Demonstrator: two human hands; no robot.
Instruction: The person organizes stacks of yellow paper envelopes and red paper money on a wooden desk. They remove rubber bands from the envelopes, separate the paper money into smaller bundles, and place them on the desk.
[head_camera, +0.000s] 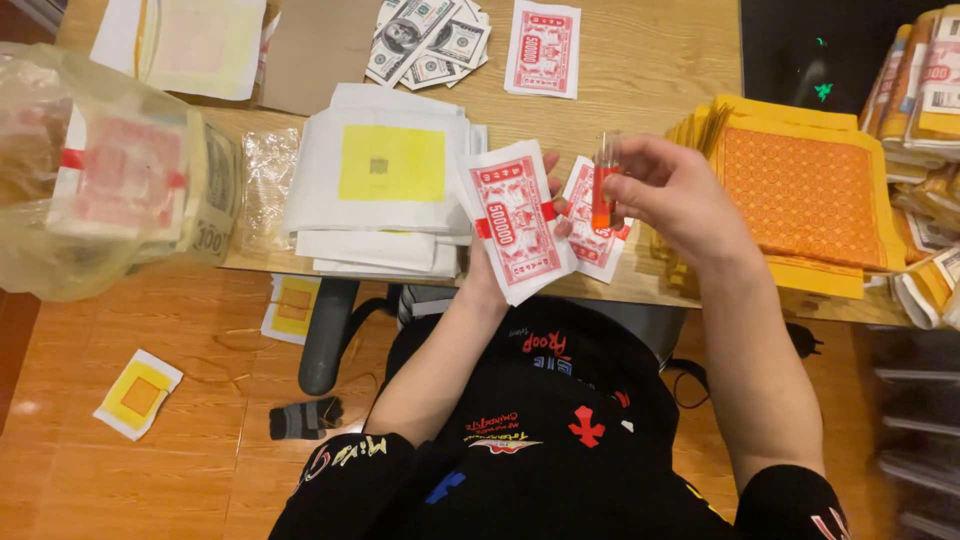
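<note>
My left hand (500, 262) holds a red banded paper-money bundle (515, 220); my right hand (672, 190) pinches an orange glue tube (603, 183) (keep it upright, I think) above the tabletop's (650, 70) near edge.

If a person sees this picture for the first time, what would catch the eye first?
Probably the two hands at the centre: the left hand holds a red-and-white paper bundle, and the right hand pinches a small orange tube beside it. Next, the bright orange paper stack on the desk's right, and the white stack with a yellow square on the left.
</note>
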